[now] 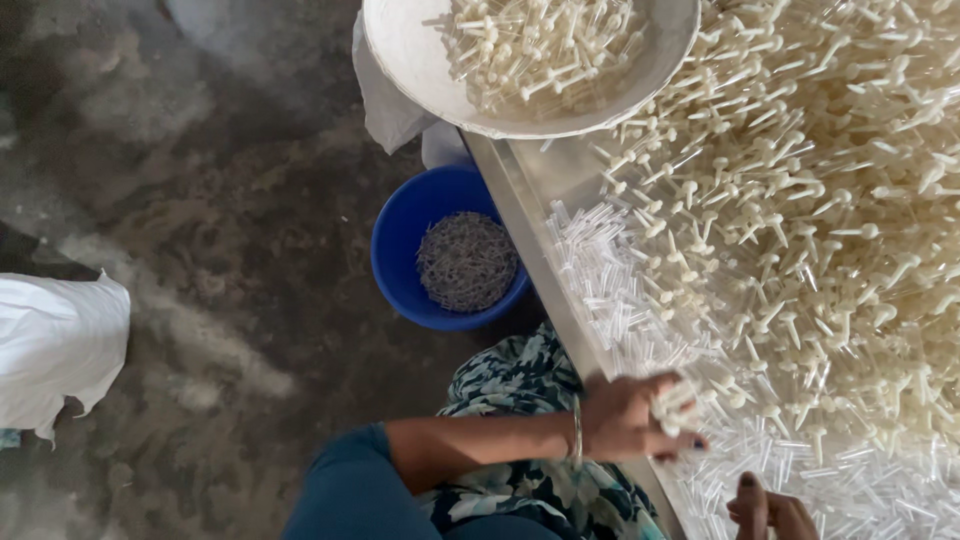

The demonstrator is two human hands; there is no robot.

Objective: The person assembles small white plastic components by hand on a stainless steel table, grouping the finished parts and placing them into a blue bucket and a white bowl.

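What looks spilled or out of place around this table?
Nothing stands out. The white stems and clear tubes lie in loose heaps on the table; the blue bowl sits upright on the floor.

The plastic pins (800,200) heaped on the table are cream-white, and the small tubes (620,290) beside them are clear and glassy. The table edge (520,190) is dull silver-grey. The big dish (420,60) above is white, with the same cream pins in it. The bucket (400,250) is bright blue, its contents (465,262) a grey speckled mass. The floor (200,200) is mottled grey-brown. The sack (55,345) is white. The garment (520,380) shows a teal, black and white flower print; the sleeve (350,490) is plain teal
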